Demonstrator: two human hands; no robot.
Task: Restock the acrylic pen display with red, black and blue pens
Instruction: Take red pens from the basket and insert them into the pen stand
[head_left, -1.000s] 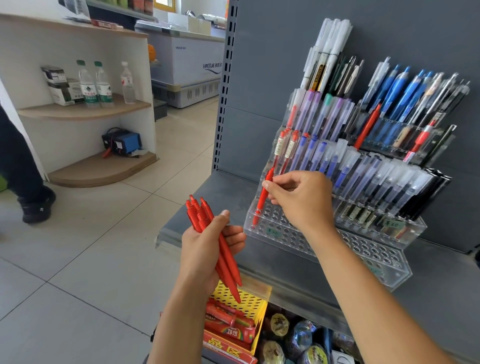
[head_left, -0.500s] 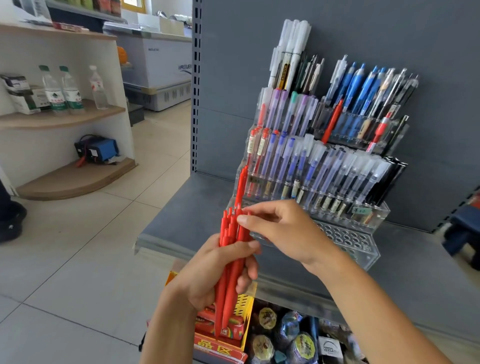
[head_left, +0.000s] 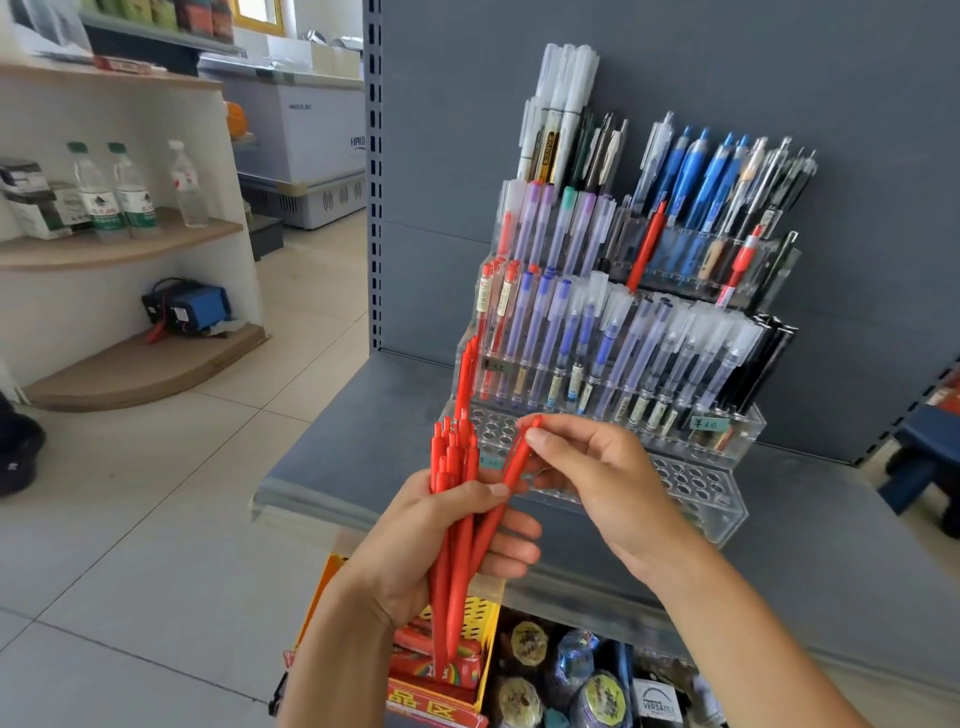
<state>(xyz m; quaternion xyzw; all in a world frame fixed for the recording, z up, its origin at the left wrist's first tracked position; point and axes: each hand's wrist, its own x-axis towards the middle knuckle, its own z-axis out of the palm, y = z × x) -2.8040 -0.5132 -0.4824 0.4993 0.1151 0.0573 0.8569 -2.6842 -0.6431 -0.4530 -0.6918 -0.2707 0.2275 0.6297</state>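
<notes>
Far left we see curved wooden corner shelves (head_left: 119, 244) with clear plastic water bottles (head_left: 111, 189), not part of the job. Moving right, our left hand (head_left: 415, 551) grips a bundle of slim red plastic pens (head_left: 452, 467), fingers and thumb curled round the lower barrels, tips fanned upward just in front of the display's left edge. One red pen from the bundle (head_left: 511, 473) angles out to the right; our right hand (head_left: 597, 478) pinches its top end between thumb and forefinger, other fingers loosely curled. We judge the step as pulling a single pen free to slot it. Behind the hands sits the clear tiered acrylic pen display (head_left: 727, 514) on the grey metal shelf (head_left: 363, 441): upper tiers full of blue, purple-capped and black pens, one red pen already standing (head_left: 470, 374) at the left end of the lower rows, the two front rows of holes mostly open. To do it well we should loosen the left grip slightly so only one pen slides out, keep the pinch high, turn the pen upright, then lower the tip into a hole beside the standing red one without knocking neighbours. Which end is the tip we cannot tell.
</notes>
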